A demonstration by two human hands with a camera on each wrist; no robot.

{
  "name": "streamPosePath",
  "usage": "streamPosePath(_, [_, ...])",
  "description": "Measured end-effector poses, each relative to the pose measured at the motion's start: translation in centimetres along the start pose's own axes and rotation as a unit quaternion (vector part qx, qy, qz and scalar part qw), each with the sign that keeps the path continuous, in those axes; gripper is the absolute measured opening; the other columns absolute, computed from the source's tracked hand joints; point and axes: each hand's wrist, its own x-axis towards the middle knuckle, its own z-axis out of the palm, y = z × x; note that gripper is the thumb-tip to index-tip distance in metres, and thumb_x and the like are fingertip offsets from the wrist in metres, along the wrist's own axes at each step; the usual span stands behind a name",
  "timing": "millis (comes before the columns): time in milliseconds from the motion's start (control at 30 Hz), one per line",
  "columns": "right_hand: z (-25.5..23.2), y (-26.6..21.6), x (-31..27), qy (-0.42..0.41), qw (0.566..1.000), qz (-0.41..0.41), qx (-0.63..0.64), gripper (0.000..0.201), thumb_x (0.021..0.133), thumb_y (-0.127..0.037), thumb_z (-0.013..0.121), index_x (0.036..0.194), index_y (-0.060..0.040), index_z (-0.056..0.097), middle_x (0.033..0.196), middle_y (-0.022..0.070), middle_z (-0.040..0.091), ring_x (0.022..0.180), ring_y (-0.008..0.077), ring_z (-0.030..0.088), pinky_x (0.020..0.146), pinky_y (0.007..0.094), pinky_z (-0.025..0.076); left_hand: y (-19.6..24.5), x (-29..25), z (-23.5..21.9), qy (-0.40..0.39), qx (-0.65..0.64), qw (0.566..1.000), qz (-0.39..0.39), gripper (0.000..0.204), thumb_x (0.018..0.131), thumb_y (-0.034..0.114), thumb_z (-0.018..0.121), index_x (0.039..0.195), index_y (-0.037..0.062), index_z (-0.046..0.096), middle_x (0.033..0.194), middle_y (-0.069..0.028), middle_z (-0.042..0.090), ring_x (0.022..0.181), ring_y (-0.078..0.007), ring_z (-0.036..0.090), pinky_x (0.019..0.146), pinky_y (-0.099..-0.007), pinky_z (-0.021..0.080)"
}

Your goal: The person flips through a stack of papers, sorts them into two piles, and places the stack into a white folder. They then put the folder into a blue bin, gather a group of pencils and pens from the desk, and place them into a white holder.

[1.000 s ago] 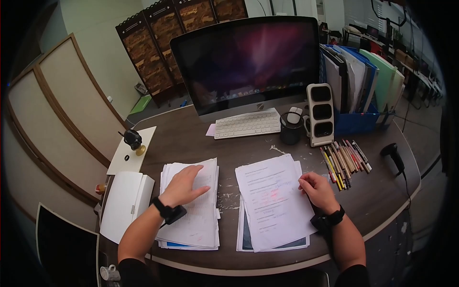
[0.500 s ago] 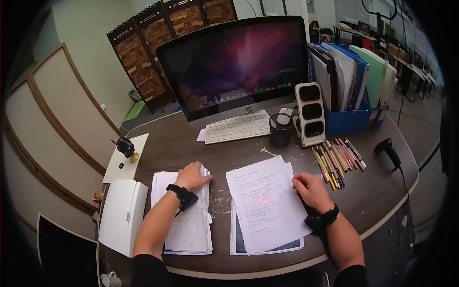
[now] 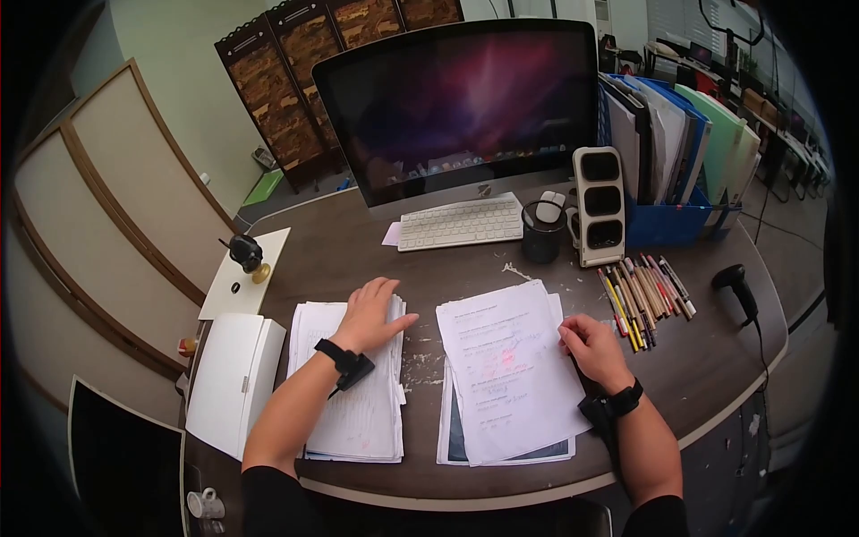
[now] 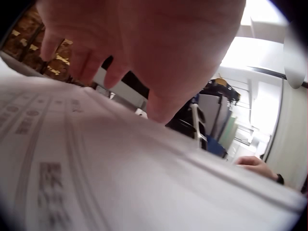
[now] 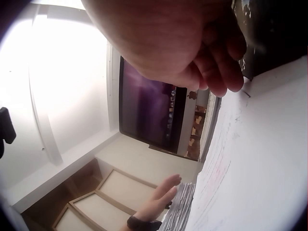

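On the left a thick stack of papers (image 3: pixel 358 421) lies on the desk. My left hand (image 3: pixel 369 315) is over its far part, fingers spread, thumb reaching past the right side of the stack. In the left wrist view the left hand (image 4: pixel 139 53) shows its palm above a printed sheet (image 4: pixel 110 168). Printed pages with handwriting and red marks (image 3: pixel 501 394) lie to the right, on top of a dark-covered item. My right hand (image 3: pixel 598 353) is at their right edge, fingers loosely curled. In the right wrist view the right fingertips (image 5: pixel 221 91) are close over the paper, with nothing visible between them.
Behind the papers stand a keyboard (image 3: pixel 461 224), a mesh pen cup (image 3: pixel 542 242) and a large monitor (image 3: pixel 465 107). Loose pencils and pens (image 3: pixel 646 300) lie right, near a beige holder (image 3: pixel 599 206), a blue file rack (image 3: pixel 667 224) and a black scanner (image 3: pixel 738 291). A white box (image 3: pixel 228 380) stands left.
My left hand went down to the far right corner of the left stack, then lifted with its fingers spreading again. The right hand has stayed by the right pages. The head view shifted slightly.
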Motion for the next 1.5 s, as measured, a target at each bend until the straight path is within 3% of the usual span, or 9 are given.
streamPosePath(33, [0.0, 0.1, 0.0, -0.004, 1.000, 0.003, 0.001, 0.017, 0.093, -0.015, 0.062, 0.097, 0.0019, 0.065, 0.074, 0.0078, 0.069, 0.063, 0.0124, 0.064, 0.060, 0.0258, 0.050, 0.8, -0.6, -0.8, -0.004, 0.000, 1.000, -0.003, 0.063, 0.085, 0.050, 0.066, 0.124, 0.0017, 0.056, 0.128, -0.0171, 0.055, 0.124, -0.0347, 0.049, 0.107, -0.0468, 0.034])
streamPosePath(100, [0.0, 0.2, 0.0, 0.001, 1.000, -0.002, -0.002, 0.017, 0.093, -0.015, 0.062, 0.097, 0.0020, 0.065, 0.073, 0.0075, 0.069, 0.063, 0.0121, 0.064, 0.060, 0.0258, 0.050, 3.5, -2.2, -4.0, -0.114, -0.107, 0.978, 0.140, 0.052, 0.086, 0.041, 0.069, 0.121, 0.0044, 0.056, 0.126, -0.0142, 0.056, 0.124, -0.0333, 0.049, 0.106, -0.0453, 0.035])
streamPosePath(233, [0.0, 0.4, 0.1, 0.003, 1.000, 0.005, 0.006, 0.017, 0.093, -0.014, 0.062, 0.096, 0.0017, 0.065, 0.073, 0.0068, 0.068, 0.062, 0.0117, 0.063, 0.060, 0.0255, 0.049, 7.7, -8.1, -8.0, -0.246, -0.053, 0.925, 0.283, 0.046, 0.087, 0.041, 0.067, 0.119, 0.0089, 0.057, 0.124, -0.0122, 0.055, 0.126, -0.0288, 0.048, 0.109, -0.0510, 0.032])
streamPosePath(367, [0.1, 0.3, 0.1, -0.001, 1.000, -0.001, 0.000, 0.016, 0.092, -0.014, 0.062, 0.096, 0.0020, 0.065, 0.072, 0.0066, 0.068, 0.062, 0.0115, 0.063, 0.060, 0.0253, 0.049, 7.8, -12.4, -8.5, -0.304, -0.025, 0.909, 0.283, 0.045, 0.085, 0.035, 0.068, 0.120, 0.0093, 0.056, 0.130, -0.0131, 0.052, 0.132, -0.0283, 0.043, 0.112, -0.0563, 0.026])
streamPosePath(467, [0.2, 0.0, 0.0, -0.001, 1.000, 0.008, 0.005, 0.016, 0.092, -0.013, 0.062, 0.096, 0.0022, 0.065, 0.072, 0.0066, 0.067, 0.062, 0.0115, 0.063, 0.060, 0.0253, 0.049, 7.7, -13.7, -8.3, -0.348, 0.049, 0.892, 0.285, 0.054, 0.073, 0.022, 0.069, 0.123, 0.0093, 0.055, 0.139, -0.0130, 0.046, 0.138, -0.0270, 0.036, 0.114, -0.0587, 0.022])
streamPosePath(1100, [-0.3, -0.8, -0.2, 0.002, 1.000, -0.001, -0.029, 0.018, 0.092, -0.016, 0.061, 0.095, 0.0021, 0.065, 0.072, 0.0077, 0.068, 0.062, 0.0133, 0.063, 0.060, 0.0273, 0.049, 6.3, -14.0, -8.1, -0.348, 0.051, 0.887, 0.298, 0.035, 0.087, 0.006, 0.051, 0.122, 0.0068, 0.056, 0.138, -0.0118, 0.049, 0.138, -0.0252, 0.038, 0.117, -0.0449, 0.026])
streamPosePath(1300, [-0.6, -0.1, 0.1, 0.037, 0.999, 0.025, 0.013, 0.019, 0.091, -0.016, 0.062, 0.096, 0.0018, 0.065, 0.075, 0.0083, 0.068, 0.061, 0.0136, 0.063, 0.060, 0.0279, 0.050, 8.7, -12.2, -9.2, -0.357, 0.025, 0.895, 0.266, 0.043, 0.087, 0.027, 0.067, 0.124, 0.0087, 0.056, 0.134, -0.0119, 0.052, 0.133, -0.0282, 0.043, 0.113, -0.0438, 0.031])
streamPosePath(1400, [-1.0, -0.4, -0.1, 0.031, 0.999, 0.031, -0.017, 0.018, 0.090, -0.015, 0.063, 0.096, 0.0015, 0.066, 0.077, 0.0106, 0.069, 0.065, 0.0171, 0.064, 0.063, 0.0303, 0.050, 10.4, -10.7, -8.0, -0.243, -0.080, 0.940, 0.225, 0.042, 0.086, 0.027, 0.072, 0.119, 0.0057, 0.058, 0.122, -0.0133, 0.058, 0.117, -0.0311, 0.054, 0.099, -0.0426, 0.042])
streamPosePath(1500, [-0.9, -0.5, -0.5, -0.007, 0.995, 0.019, -0.103, 0.018, 0.087, -0.014, 0.063, 0.096, 0.0011, 0.066, 0.080, 0.0136, 0.069, 0.069, 0.0223, 0.065, 0.066, 0.0332, 0.051, 11.3, -9.2, -5.9, -0.210, -0.140, 0.953, 0.165, 0.041, 0.085, 0.025, 0.072, 0.118, 0.0042, 0.058, 0.115, -0.0135, 0.061, 0.107, -0.0321, 0.058, 0.092, -0.0410, 0.045])
